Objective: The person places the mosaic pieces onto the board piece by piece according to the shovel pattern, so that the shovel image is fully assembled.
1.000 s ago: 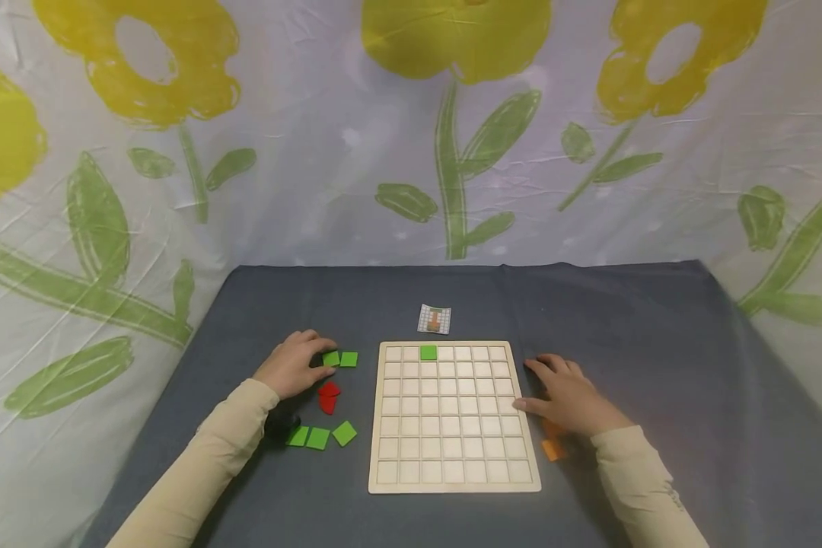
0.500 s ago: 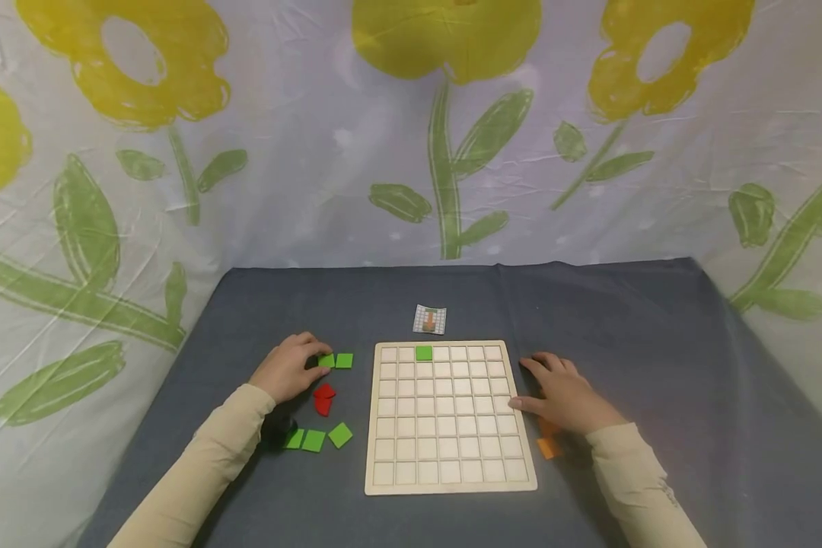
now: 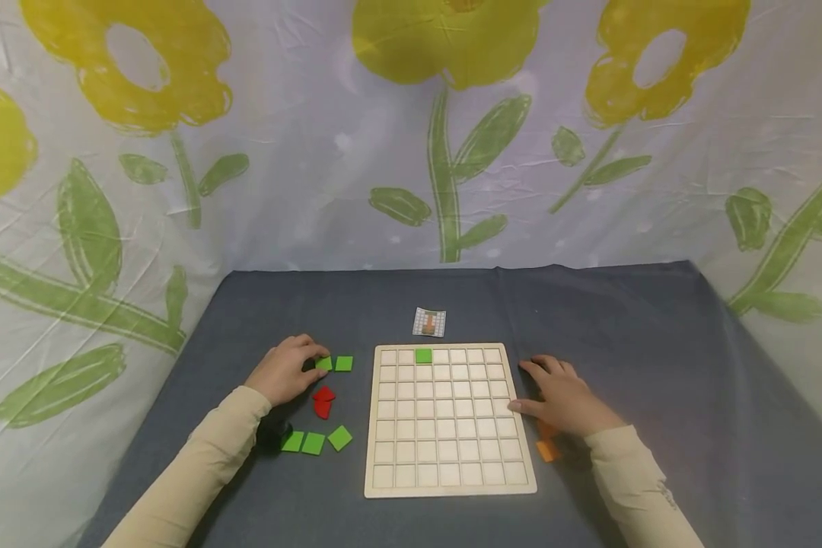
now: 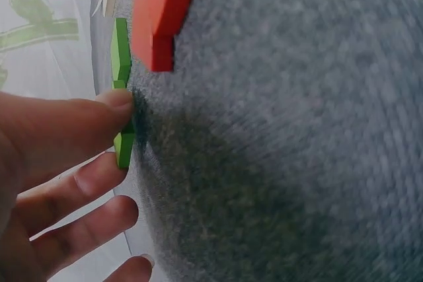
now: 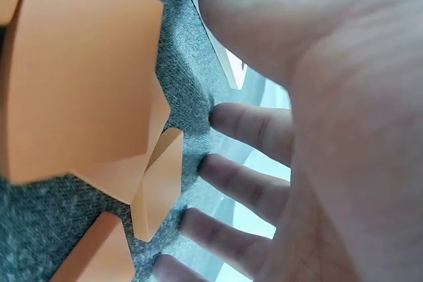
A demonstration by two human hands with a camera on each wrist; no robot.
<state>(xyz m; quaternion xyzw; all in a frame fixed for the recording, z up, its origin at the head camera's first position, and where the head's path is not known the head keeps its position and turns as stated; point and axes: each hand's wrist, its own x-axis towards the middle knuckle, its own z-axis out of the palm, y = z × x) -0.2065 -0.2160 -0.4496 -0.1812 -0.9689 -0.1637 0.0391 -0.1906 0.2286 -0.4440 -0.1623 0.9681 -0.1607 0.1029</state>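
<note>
My left hand (image 3: 286,371) pinches a green square tile (image 4: 123,148) between thumb and forefinger, low over the cloth. Beside it lies another green tile (image 3: 344,364). Red rounded pieces (image 3: 323,402) lie just nearer to me, overlapping each other. My right hand (image 3: 567,396) is spread with its thumb on the right edge of the wooden grid board (image 3: 450,491) and its fingertips down on the cloth. Orange tiles (image 5: 79,77) lie under and beside that palm, partly hidden in the head view. One green tile (image 3: 423,355) sits in the board's far row.
Several more green tiles (image 3: 313,444) lie left of the board, near the left forearm. A small printed card (image 3: 428,322) with a coloured grid pattern lies beyond the board. Dark grey cloth (image 3: 623,320) covers the table, and a flowered curtain (image 3: 301,190) hangs behind.
The pinched green tile has shifted slightly left, widening the gap to its neighbour. My right hand keeps its place at the board's edge. The head view has moved a little.
</note>
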